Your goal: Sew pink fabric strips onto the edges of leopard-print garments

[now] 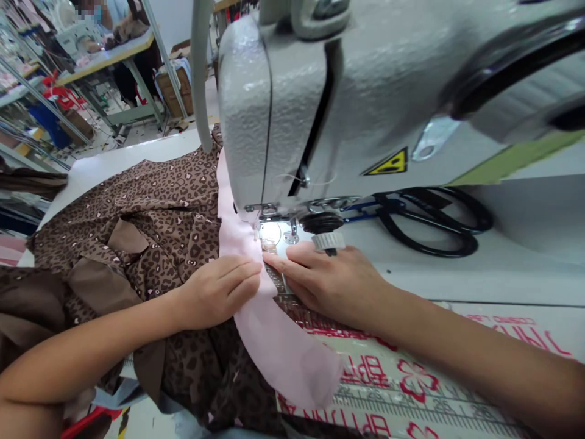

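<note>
A grey sewing machine (pixel 347 91) fills the upper middle of the head view. A pale pink fabric strip (pixel 278 341) runs under its needle area (pixel 256 228) and down toward me. It lies along the edge of a brown leopard-print garment (pixel 173 207) spread to the left. My left hand (pixel 219 289) rests flat on the garment and the pink strip, fingers pressed together and pointing right. My right hand (pixel 329 280) lies flat on the machine bed just right of the strip, its fingertips touching the strip's edge.
Black-handled scissors (pixel 429 219) lie on the white table (pixel 503 268) behind my right hand. A ruler strip with red print (pixel 411 390) runs along the table's front. Other work tables (pixel 109 58) and a person stand at the far left back.
</note>
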`<action>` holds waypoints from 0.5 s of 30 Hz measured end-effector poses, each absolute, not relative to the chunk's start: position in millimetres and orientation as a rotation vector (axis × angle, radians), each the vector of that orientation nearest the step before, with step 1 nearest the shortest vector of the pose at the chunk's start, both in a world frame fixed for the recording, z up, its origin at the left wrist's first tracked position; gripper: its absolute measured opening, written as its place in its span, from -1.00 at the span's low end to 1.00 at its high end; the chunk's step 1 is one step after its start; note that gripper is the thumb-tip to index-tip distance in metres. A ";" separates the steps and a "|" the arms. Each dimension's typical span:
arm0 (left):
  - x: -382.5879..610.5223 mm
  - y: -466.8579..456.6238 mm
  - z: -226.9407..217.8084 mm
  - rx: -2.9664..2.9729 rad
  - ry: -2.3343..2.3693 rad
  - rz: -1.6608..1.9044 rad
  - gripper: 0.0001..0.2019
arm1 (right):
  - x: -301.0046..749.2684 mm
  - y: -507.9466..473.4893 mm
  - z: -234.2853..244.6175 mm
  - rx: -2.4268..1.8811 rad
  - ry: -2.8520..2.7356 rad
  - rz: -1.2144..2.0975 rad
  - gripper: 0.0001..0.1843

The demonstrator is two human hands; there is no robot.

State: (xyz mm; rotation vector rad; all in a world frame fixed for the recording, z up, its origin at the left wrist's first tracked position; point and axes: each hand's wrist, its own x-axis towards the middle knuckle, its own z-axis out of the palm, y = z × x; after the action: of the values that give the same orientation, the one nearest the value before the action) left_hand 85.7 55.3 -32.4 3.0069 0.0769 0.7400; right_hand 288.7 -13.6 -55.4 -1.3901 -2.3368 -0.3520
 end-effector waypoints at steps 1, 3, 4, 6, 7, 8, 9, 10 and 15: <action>85.9 55.9 -31.5 3.077 0.033 0.704 -0.82 | 288.7 -13.6 -55.3 -1.394 -2.339 -0.349 -0.67; 85.5 57.1 -30.0 3.197 -0.040 0.638 -0.82 | 289.3 -13.9 -55.3 -1.402 -2.355 -0.340 -0.66; 84.9 57.4 -29.5 3.238 -0.064 0.609 -0.81 | 289.7 -14.2 -55.5 -1.406 -2.361 -0.338 -0.66; 83.7 57.0 -29.3 3.281 -0.086 0.577 -0.80 | 290.7 -14.7 -56.0 -1.401 -2.352 -0.352 -0.66; 83.3 56.2 -29.7 3.290 -0.087 0.573 -0.80 | 291.2 -14.9 -56.2 -1.394 -2.344 -0.359 -0.66; 83.2 55.3 -30.3 3.294 -0.080 0.582 -0.80 | 291.6 -14.9 -56.1 -1.385 -2.340 -0.362 -0.65; 83.2 54.4 -31.0 3.292 -0.068 0.601 -0.80 | 291.8 -14.8 -55.6 -1.376 -2.348 -0.360 -0.64; 83.5 53.8 -31.9 3.287 -0.058 0.624 -0.81 | 291.9 -14.4 -54.7 -1.372 -2.367 -0.354 -0.64; 87.4 60.4 -35.0 3.227 -0.041 0.651 -0.81 | 290.1 -9.2 -44.3 -1.549 -2.477 -0.347 -0.64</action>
State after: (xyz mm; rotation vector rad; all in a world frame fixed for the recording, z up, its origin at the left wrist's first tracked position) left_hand 87.4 60.4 -35.0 3.2268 -0.0407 0.6506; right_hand 290.1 -9.2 -44.3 -1.5489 -2.4768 -0.3474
